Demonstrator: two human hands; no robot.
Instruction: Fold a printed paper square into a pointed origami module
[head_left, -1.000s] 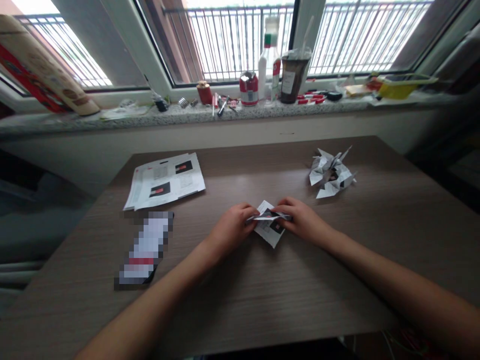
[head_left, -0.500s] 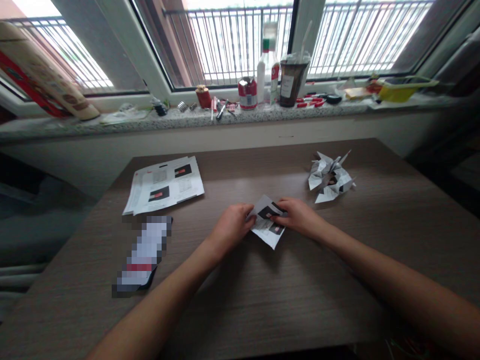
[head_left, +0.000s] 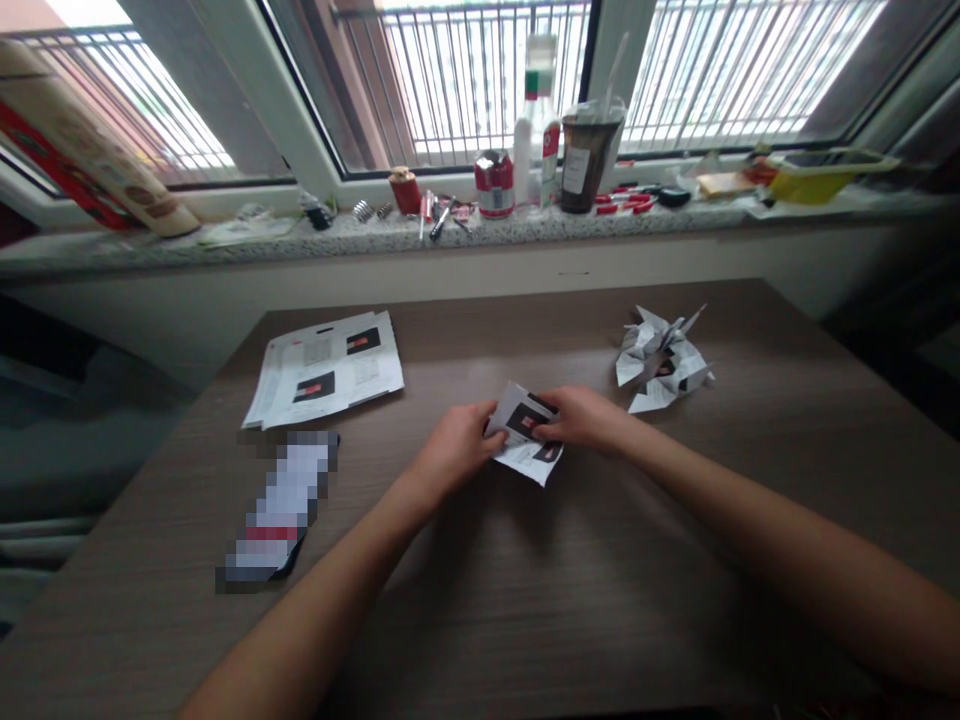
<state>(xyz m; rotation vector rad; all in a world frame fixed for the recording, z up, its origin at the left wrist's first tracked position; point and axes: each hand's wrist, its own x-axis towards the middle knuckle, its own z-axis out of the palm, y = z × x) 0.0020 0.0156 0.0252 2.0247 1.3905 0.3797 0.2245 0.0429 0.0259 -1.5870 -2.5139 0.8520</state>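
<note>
A small printed sheet of paper point(head_left: 520, 462), white with dark picture blocks, is held between my two hands above the middle of the table. My left hand point(head_left: 461, 442) pinches its left edge, thumb on top. On the right side my right hand point(head_left: 579, 418) grips it, with the thumb lying over a dark printed block. The fingers under the paper are hidden. Beyond my right hand stands a folded paper piece point(head_left: 681, 362) with several pointed flaps. To the left lies a stack of printed sheets point(head_left: 330, 370).
A phone point(head_left: 289, 500) with a blurred screen lies on the brown table point(head_left: 480, 620) at the left. Along the windowsill stand a red can point(head_left: 494, 185), a lidded drink cup point(head_left: 585, 165), bottles point(head_left: 527, 140), red-handled tools point(head_left: 626, 203) and a yellow container point(head_left: 814, 180).
Both hands and the paper have shifted slightly left and up in the view. The paper's near corner sits a little higher, and both hands keep their grip.
</note>
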